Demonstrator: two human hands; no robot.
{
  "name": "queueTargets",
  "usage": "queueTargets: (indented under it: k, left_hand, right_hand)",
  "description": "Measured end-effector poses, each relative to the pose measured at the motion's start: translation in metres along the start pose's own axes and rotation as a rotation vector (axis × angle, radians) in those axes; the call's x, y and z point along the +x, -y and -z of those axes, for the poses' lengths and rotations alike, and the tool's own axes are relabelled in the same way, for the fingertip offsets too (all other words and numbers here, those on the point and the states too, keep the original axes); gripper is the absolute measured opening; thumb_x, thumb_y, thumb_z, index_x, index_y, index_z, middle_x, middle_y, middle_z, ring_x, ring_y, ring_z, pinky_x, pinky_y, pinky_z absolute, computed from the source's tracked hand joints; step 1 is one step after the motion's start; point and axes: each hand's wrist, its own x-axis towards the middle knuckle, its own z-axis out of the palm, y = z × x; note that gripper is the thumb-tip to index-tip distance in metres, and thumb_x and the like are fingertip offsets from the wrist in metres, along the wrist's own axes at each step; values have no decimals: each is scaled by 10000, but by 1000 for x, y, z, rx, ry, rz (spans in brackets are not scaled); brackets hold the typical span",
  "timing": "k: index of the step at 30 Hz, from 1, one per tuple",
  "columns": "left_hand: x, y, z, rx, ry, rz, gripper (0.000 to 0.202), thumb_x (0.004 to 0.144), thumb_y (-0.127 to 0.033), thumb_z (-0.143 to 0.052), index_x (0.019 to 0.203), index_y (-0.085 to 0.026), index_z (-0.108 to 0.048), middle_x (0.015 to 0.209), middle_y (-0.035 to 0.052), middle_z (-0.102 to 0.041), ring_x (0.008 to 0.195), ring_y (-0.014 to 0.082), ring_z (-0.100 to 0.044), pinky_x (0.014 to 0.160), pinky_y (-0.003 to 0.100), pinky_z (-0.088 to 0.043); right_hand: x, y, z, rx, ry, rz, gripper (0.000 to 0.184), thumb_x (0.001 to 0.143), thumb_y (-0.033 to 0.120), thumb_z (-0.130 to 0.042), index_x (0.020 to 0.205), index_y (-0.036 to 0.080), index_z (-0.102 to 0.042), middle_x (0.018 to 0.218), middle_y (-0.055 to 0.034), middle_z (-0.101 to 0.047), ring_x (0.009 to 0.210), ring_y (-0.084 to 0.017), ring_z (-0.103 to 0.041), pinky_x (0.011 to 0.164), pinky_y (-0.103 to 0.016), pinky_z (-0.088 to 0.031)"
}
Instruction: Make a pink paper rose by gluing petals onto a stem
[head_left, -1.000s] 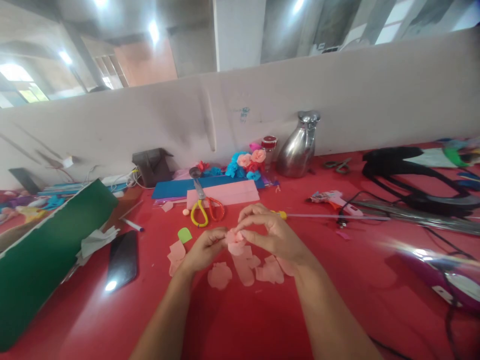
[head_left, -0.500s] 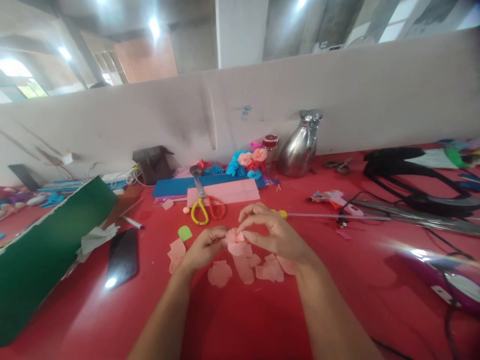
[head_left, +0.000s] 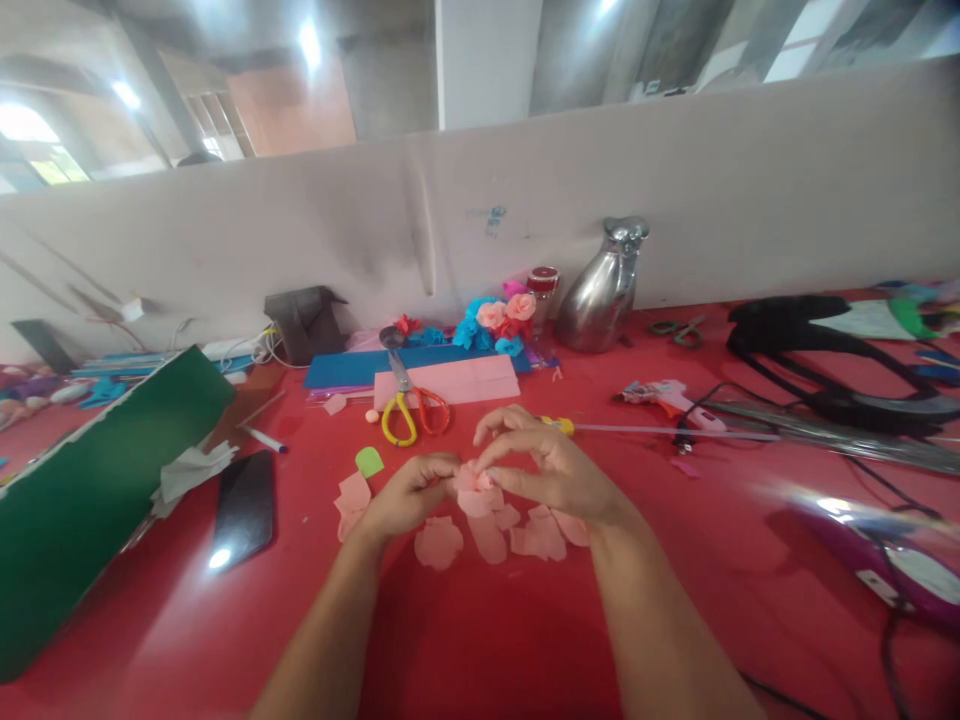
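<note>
A pink paper flower point(head_left: 474, 498) is held just above the red table, between both hands. My left hand point(head_left: 414, 490) is closed, its thumb and fingers pinching the flower's left edge. From the right, my right hand point(head_left: 551, 465) bends over the flower with thumb and fingertips gripping its petals near the centre. Under and around the flower lie several pink paper petals, among them a scalloped piece point(head_left: 439, 543), a long rounded strip point(head_left: 489, 538) and a small pile point(head_left: 538, 535). More pink pieces point(head_left: 352, 502) rest beside my left wrist, near a green paper leaf point(head_left: 369, 462).
Scissors point(head_left: 405, 395) lie on pink paper point(head_left: 480, 378) beyond the hands. Finished paper flowers point(head_left: 495, 322) and a metal jug point(head_left: 606, 290) stand by the wall. A glue gun point(head_left: 671, 400) with cords is at right; a phone point(head_left: 245, 505) and green board point(head_left: 112, 500) are at left.
My right fingers have shifted slightly left and down onto the flower's petals. My left hand keeps its pinch. The view has tilted very slightly; the loose pieces lie as before.
</note>
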Motion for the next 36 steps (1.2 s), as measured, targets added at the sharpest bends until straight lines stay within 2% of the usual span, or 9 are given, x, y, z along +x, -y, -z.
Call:
queueTargets:
  k: [7,14,18,28,33,36]
  left_hand:
    - [0,-1,0,-17,3,-8,255,825,-337,-509,711,-133,-612,712,20,-491,672,126,-459,635,247,-375]
    - [-1,-3,1,-11,10,-12,253,807,-347,-542,687,-137,-615,681,12,-483,660,122,-447,626,244,-362]
    - [0,-3,0,-30,15,-4,253,793,-353,-562,673,-136,-614,676,14,-493,659,123,-450,620,239,-363]
    - [0,-5,1,21,11,-31,276,813,-358,-536,662,-132,-577,684,11,-479,648,112,-448,610,231,-366]
    - [0,-5,1,60,14,-40,281,828,-361,-508,675,-139,-587,695,19,-482,654,122,-461,607,238,-379]
    - [1,-5,1,72,-24,-78,280,835,-351,-496,671,-144,-589,688,18,-488,644,120,-464,601,237,-383]
  right_hand:
    - [2,-1,-1,3,1,-36,73,746,207,-617,715,246,-672,948,-17,-555,962,-185,-533,913,-390,-374]
    - [0,-1,-1,33,10,-6,144,757,194,-620,831,290,-698,959,-12,-533,997,-174,-514,913,-364,-378]
    - [0,1,-1,12,16,2,112,758,197,-624,797,274,-695,947,-7,-544,994,-171,-507,919,-362,-369]
    - [2,-2,-4,62,-13,-109,64,734,194,-628,698,234,-662,948,-10,-556,959,-186,-536,900,-370,-360]
    - [2,-2,-7,103,-3,-150,122,735,147,-588,656,228,-634,951,-6,-565,964,-190,-541,877,-363,-372]
    - [3,-2,-9,131,-30,-164,122,724,131,-578,654,221,-620,965,-5,-573,973,-188,-537,849,-342,-390]
